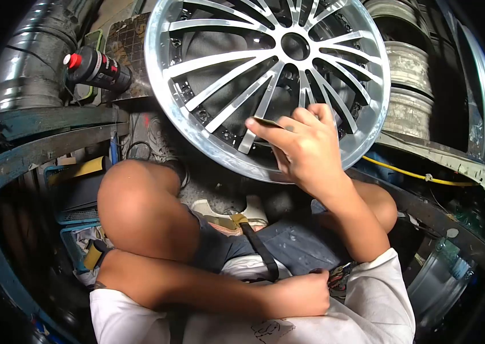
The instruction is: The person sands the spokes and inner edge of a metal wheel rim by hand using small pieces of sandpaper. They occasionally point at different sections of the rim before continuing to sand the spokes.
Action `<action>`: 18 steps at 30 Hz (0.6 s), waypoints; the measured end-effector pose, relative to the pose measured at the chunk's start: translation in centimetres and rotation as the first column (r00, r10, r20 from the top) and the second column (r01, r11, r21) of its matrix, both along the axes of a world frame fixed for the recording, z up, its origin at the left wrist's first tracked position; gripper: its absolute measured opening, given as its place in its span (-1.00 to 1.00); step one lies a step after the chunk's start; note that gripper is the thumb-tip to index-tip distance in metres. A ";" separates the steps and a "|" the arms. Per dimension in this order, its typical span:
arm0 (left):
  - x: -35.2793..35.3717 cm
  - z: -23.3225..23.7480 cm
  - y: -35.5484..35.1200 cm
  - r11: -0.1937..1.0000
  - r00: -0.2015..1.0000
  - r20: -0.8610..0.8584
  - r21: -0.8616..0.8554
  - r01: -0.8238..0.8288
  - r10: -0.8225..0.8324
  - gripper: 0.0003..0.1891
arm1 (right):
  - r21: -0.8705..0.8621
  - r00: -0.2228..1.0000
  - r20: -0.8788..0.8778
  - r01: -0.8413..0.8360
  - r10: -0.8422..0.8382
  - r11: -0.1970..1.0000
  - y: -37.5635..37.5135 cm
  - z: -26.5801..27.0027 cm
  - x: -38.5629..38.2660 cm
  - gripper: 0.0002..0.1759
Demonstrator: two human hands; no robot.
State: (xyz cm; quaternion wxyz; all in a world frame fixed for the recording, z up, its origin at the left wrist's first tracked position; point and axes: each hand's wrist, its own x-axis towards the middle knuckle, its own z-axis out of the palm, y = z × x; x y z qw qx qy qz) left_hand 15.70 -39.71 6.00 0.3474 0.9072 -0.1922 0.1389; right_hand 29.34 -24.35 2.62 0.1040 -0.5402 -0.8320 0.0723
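Note:
A silver alloy wheel rim (162, 97) with many thin spokes stands tilted in front of me. My right hand (308, 143) is over its lower spokes, fingers bent. A thin piece of sandpaper (267, 122), seen nearly edge-on, is pinched in that hand, with one fingertip along its end. My left hand (299, 293) lies closed against my shirt at the waist, and its fingers are curled out of sight. Something dark shows by its thumb, too small to name.
A dark bottle (98, 69) with a red and white cap stands on a grimy board at the left. Stacked wheel rims (408, 69) rise at the right. A yellow hose (403, 168) runs below them. Blue baskets (76, 215) sit beside my left knee.

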 end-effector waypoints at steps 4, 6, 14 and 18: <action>-0.2 -0.4 0.2 0.998 0.998 -0.031 -0.027 0.057 -0.057 -0.87 | -0.062 0.992 0.126 0.028 -0.020 0.998 -1.2 -1.3 1.9 -0.52; 0.0 -0.3 -0.1 1.000 1.000 0.002 -0.017 -0.008 0.008 -0.87 | -0.159 0.998 0.013 0.058 -0.056 0.986 -1.3 0.4 2.0 -0.61; 0.1 -1.0 -1.0 0.997 0.999 -0.048 -0.076 0.002 -0.005 -0.87 | -0.578 0.274 -0.768 0.095 -0.580 0.810 -1.9 -1.3 1.0 -0.90; 0.2 -0.9 -1.0 0.997 0.998 0.011 -0.041 -0.069 0.070 -0.83 | -0.751 -0.023 -0.660 -0.030 -0.751 0.660 -2.3 -2.5 1.3 -0.82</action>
